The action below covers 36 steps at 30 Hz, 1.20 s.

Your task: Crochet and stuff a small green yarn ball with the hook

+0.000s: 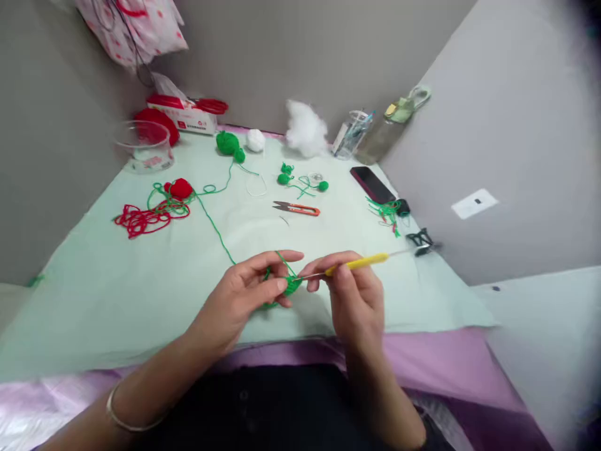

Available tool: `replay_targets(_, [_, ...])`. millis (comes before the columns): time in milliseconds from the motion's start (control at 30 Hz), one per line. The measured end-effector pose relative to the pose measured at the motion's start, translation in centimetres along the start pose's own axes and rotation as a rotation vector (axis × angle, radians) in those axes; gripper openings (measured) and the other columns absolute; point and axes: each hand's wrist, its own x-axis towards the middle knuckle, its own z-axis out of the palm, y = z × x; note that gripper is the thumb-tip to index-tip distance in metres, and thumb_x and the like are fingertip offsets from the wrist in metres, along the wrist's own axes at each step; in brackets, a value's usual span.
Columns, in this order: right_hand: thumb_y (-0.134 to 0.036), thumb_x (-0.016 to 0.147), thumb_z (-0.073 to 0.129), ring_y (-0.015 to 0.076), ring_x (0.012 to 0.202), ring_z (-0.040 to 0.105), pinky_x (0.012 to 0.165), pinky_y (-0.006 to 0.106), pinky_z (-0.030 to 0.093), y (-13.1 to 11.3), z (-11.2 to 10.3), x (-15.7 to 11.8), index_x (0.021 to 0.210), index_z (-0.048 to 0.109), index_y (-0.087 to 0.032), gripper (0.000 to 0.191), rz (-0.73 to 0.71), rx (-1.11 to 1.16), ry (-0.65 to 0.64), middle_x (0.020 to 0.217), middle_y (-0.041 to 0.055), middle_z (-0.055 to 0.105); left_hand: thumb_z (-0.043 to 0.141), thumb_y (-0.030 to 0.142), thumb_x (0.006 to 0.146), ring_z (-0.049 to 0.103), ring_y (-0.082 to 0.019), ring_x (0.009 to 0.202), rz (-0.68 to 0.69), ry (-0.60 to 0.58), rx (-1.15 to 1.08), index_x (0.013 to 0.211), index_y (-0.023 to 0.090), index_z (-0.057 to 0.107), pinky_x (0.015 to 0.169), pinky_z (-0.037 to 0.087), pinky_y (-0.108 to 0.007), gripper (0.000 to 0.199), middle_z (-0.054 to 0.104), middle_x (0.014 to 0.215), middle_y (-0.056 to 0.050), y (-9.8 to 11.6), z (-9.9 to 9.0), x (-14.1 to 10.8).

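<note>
A small green crocheted piece (293, 286) is pinched between the thumb and fingers of my left hand (248, 289), with green yarn looped around the raised index finger. My right hand (354, 288) grips the yellow handle of a crochet hook (359, 263), whose metal tip meets the green piece. From my left hand a green strand (213, 225) runs back toward the red and green yarn at the left. Orange thread snips (297, 208) lie on the cloth beyond both hands.
Tangled red yarn (145, 219) and a clear tub (150, 147) are at left. Green yarn balls (228, 143), white stuffing (306, 128) and a tissue box (188, 118) stand at the back. A phone (372, 184), bottle (385, 131) and yarn scraps (387, 213) are at right.
</note>
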Motion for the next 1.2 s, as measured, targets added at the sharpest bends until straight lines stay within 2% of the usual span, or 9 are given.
replay_targets(233, [-0.013,0.101,0.049,0.0199,0.092,0.072,0.075,0.035,0.060,-0.2,0.5,-1.3,0.116,0.067,-0.021,0.024,-0.504,-0.550,-0.048,0.103,0.0086,0.076,0.081,0.027,0.085,0.056,-0.009,0.085,0.095,0.084,0.085,0.116,0.035,0.078,0.079,0.050,-0.016,0.031,0.059,0.088,0.002,-0.9,0.3,-0.1])
replay_targets(400, [-0.006,0.092,0.063,0.0212,0.097,0.070,0.076,0.034,0.061,1.0,1.1,-1.8,0.123,0.069,-0.023,0.035,-0.654,-0.845,-0.008,0.111,0.0109,0.072,0.084,0.024,0.081,0.055,-0.005,0.068,0.058,0.130,-0.083,0.124,0.033,0.074,0.068,0.050,-0.015,0.045,0.061,0.085,0.004,-1.1,1.3,-0.1])
replay_targets(467, [-0.006,0.092,0.064,0.0215,0.099,0.069,0.075,0.034,0.061,0.9,1.1,-1.8,0.123,0.070,-0.025,0.037,-0.650,-0.835,0.021,0.111,0.0098,0.070,0.084,0.024,0.081,0.043,-0.002,0.052,-0.077,0.059,-0.202,0.126,0.027,0.074,0.056,0.048,-0.015,0.047,0.056,0.072,0.006,-0.7,1.3,0.0])
replay_targets(567, [-0.010,0.099,0.054,0.0182,0.084,0.068,0.070,0.034,0.058,0.3,1.0,-1.4,0.116,0.072,-0.025,0.028,-0.469,-0.515,0.101,0.097,0.0064,0.071,0.082,0.021,0.083,0.028,0.000,0.045,-0.176,0.016,-0.311,0.120,0.019,0.076,0.051,0.047,-0.014,0.037,0.038,0.055,0.010,0.0,0.9,0.3])
replay_targets(700, [-0.018,0.102,0.052,0.0142,0.069,0.062,0.064,0.032,0.054,-0.2,0.9,-0.4,0.103,0.073,-0.023,0.022,-0.202,-0.095,0.129,0.087,0.0036,0.069,0.081,0.019,0.083,0.038,0.001,0.047,-0.065,0.023,-0.243,0.120,0.024,0.076,0.055,0.054,-0.019,0.038,0.056,0.076,0.006,0.3,0.9,0.3])
replay_targets(833, [-0.019,0.100,0.058,0.0160,0.078,0.066,0.068,0.032,0.056,0.0,1.2,-0.1,0.103,0.076,-0.023,0.018,-0.195,-0.135,0.066,0.094,0.0048,0.073,0.083,0.024,0.082,0.049,-0.001,0.055,-0.016,0.019,-0.100,0.122,0.030,0.075,0.064,0.057,-0.020,0.041,0.060,0.088,0.004,0.0,1.4,0.1])
replay_targets(933, [-0.014,0.099,0.059,0.0160,0.079,0.068,0.067,0.032,0.058,0.3,1.4,-0.7,0.109,0.076,-0.027,0.023,-0.272,-0.294,0.088,0.094,0.0040,0.072,0.085,0.025,0.080,0.060,-0.005,0.064,0.000,0.101,-0.061,0.124,0.030,0.074,0.058,0.048,-0.014,0.045,0.060,0.087,0.003,-0.2,1.5,0.1])
replay_targets(1100, [-0.010,0.093,0.065,0.0206,0.093,0.070,0.072,0.035,0.060,0.7,1.3,-1.3,0.120,0.075,-0.031,0.035,-0.511,-0.595,0.101,0.108,0.0073,0.073,0.082,0.025,0.083,0.035,0.000,0.049,-0.150,0.035,-0.289,0.121,0.020,0.076,0.057,0.048,-0.014,0.039,0.049,0.067,0.006,0.1,1.0,0.5])
replay_targets(1200, [-0.014,0.098,0.059,0.0172,0.080,0.068,0.068,0.033,0.057,0.4,0.9,-0.7,0.111,0.077,-0.028,0.026,-0.351,-0.344,0.171,0.094,0.0049,0.073,0.080,0.024,0.083,0.029,-0.001,0.050,-0.176,0.030,-0.355,0.115,0.016,0.079,0.060,0.050,-0.014,0.033,0.038,0.063,0.008,0.6,0.5,0.6])
